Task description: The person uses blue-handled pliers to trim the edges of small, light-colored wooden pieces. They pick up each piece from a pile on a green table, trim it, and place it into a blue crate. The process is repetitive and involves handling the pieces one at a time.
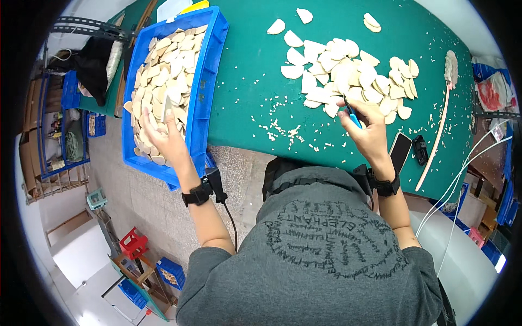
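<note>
The person's left hand (163, 138) is over the long blue crate (213, 70) at the left edge of the desk (247, 108). Its fingers are wide, thumb apart from the rest, with one pale piece (167, 106) right at the thumb tip; whether it is touching, I cannot tell from here. Under that hand the crate is filled with flat, half-round crate pieces (163, 70), layered over one another.

The right hand (365, 127) has its fingers closed around a small blue-handled tool (353, 117), just at the near side of a loose heap of similar pieces (348, 73) on the green desktop. Small pale chips (291, 132) are scattered nearer the person, left of that hand. To its right lie a phone (401, 152), a black object (420, 150) and a long-handled brush (445, 108).
</note>
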Demonstrator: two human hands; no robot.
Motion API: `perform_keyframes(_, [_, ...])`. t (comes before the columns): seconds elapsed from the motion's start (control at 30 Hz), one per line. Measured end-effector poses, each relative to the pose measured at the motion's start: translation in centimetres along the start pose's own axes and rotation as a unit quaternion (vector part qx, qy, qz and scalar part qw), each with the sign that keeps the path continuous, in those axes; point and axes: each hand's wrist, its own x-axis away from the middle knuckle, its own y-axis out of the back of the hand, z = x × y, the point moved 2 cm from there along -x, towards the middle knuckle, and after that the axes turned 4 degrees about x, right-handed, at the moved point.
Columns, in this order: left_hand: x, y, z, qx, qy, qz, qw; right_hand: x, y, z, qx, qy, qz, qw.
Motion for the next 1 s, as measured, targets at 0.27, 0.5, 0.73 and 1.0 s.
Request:
perform_keyframes(0.27, [4.7,-21.1,8.6,-0.137,-0.179,0.337,0.914,1.0,0.3,-0.6,0.051,-0.022,-0.04,0.998])
perform_keyframes(0.5, [6.2,-25.3,8.6,-0.252,-0.155,0.462,0.836,3.0,1.8,-2.1,0.031,-0.071,-0.111,0.991])
perform_keyframes(0.73, [7.4,-20.3,3.2,0.328,0.375,0.469,0.73,2.3,0.8,-1.9,0.033,-0.109,-0.058,0.992])
perform_keyframes(1.0, [10.5,-15.3,-5.9,0.408,0.392,0.431,0.704,1.0,-0.1,0.2,0.021,-0.049,-0.023,0.998])
